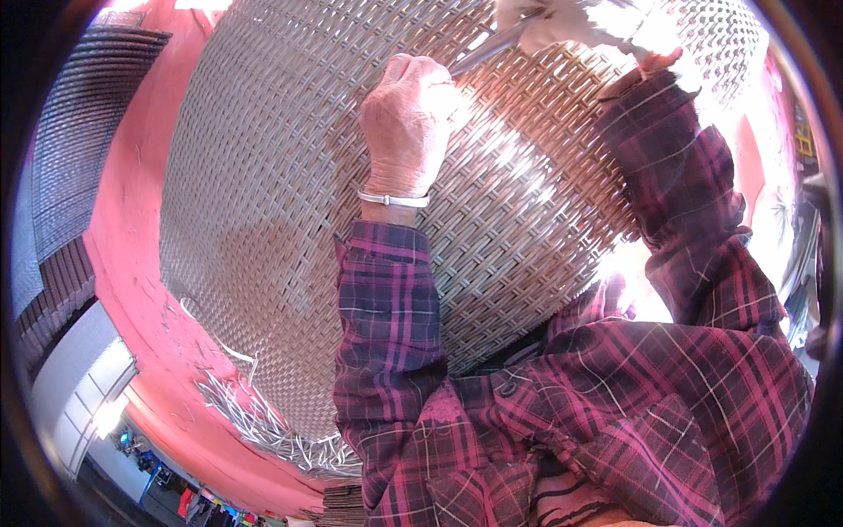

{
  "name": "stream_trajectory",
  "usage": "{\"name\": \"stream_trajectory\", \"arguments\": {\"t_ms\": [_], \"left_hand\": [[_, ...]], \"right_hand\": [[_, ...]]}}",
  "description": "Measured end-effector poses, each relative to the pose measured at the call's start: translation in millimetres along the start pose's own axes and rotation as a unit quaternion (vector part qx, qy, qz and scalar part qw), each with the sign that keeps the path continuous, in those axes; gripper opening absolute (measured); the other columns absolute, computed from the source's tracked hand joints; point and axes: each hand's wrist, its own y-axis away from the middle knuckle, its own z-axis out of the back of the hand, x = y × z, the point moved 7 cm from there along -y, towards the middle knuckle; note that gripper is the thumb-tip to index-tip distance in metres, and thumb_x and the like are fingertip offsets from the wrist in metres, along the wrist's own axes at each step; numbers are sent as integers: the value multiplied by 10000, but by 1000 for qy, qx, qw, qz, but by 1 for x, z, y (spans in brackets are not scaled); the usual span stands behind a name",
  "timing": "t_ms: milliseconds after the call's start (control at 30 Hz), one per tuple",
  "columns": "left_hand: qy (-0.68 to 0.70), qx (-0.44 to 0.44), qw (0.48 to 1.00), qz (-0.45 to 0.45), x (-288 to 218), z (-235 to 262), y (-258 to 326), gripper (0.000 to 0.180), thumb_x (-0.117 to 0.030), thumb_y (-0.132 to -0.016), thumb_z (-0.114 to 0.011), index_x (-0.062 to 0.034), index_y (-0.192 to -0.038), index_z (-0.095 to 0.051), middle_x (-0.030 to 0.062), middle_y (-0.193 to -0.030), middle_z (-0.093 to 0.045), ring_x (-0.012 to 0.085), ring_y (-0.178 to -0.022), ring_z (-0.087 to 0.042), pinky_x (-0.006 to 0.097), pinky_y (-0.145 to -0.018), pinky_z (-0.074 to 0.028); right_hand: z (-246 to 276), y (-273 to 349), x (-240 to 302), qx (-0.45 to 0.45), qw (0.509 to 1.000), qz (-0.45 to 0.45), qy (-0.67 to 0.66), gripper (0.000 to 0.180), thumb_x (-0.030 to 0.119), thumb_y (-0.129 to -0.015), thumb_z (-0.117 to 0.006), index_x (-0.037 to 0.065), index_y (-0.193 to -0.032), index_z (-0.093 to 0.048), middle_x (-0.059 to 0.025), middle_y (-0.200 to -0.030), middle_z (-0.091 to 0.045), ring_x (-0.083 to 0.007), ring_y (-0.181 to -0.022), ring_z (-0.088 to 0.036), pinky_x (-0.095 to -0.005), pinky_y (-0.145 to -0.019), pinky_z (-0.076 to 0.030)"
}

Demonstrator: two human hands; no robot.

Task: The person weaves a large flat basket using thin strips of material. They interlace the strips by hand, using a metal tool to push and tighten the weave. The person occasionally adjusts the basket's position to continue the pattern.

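Nearest, at the lower edge of the woven piece, a plaid shirt in dark and magenta checks is seen, its soft sleeves laid across the weave. A smooth pale bracelet is worn at the left wrist. Over the upper middle of the woven piece, the left hand is closed in a fist, and the near end of a slim grey strip appears to be gripped in it. The strip's long axis is slanted up and rightward from these fingers, toward the right hand at the woven piece's upper right; the left fist is the nearer to its low end. The right hand is so washed out by glare that whether its fingers are open or closed cannot be told.

The woven piece itself is spread beneath both hands, its flat, glossy grey-brown strands crossed in a tight grid and seen as a bulging curve. Beyond its lower left edge, thin pale loose strips are heaped in a tangle. Farther left, a matte reddish surface is bordered by dark ribbed panels.
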Motion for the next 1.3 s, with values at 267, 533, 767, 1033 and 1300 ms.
{"name": "stream_trajectory", "arguments": {"t_ms": [267, 533, 767, 1033, 1300], "left_hand": [[-50, 28, 998, -31, -11, 2, -10, 119, -48, -784, -596, -72, -896, -567, 103, -835, -636, 298, -745, -648, 361, -619, -508], [-113, 14, 991, -71, -23, -6, -26, 122, -48, -731, -628, -63, -821, -547, 122, -786, -611, 325, -663, -623, 400, -567, -491], [-88, 25, 991, -96, -28, -29, -43, 179, -51, -773, -543, -25, -950, -543, 172, -823, -627, 333, -665, -650, 408, -576, -531], [109, -243, 963, 41, -1, 13, -1, 75, -9, -742, -601, -8, -795, -548, 167, -749, -589, 333, -720, -613, 412, -618, -501], [155, -323, 926, 121, 3, 57, 98, 68, 59, -830, -518, -7, -844, -526, 121, -727, -550, 277, -584, -567, 341, -552, -466]], "right_hand": [[-6, -14, -18, -137, 990, 27, 21, 111, 120, -745, -653, 80, -848, -668, -73, -676, -622, -185, -641, -604, -348, -590, -469], [-17, -19, -7, -176, 981, -23, 73, 119, 219, -792, -663, 101, -808, -648, -49, -636, -599, -170, -586, -580, -316, -554, -456], [-21, -26, 4, -173, 979, 109, -1, 126, 97, -811, -632, 46, -924, -654, -51, -779, -642, -123, -698, -585, -286, -642, -478], [-63, -26, -3, 93, 983, 37, -154, 267, 179, -915, -588, 37, -1137, -630, 49, -742, -546, -28, -646, -466, -214, -581, -405], [-88, -45, 18, 169, 943, 229, -170, 98, 92, -863, -581, 6, -903, -605, -37, -914, -595, -103, -874, -562, -249, -731, -466]]}}
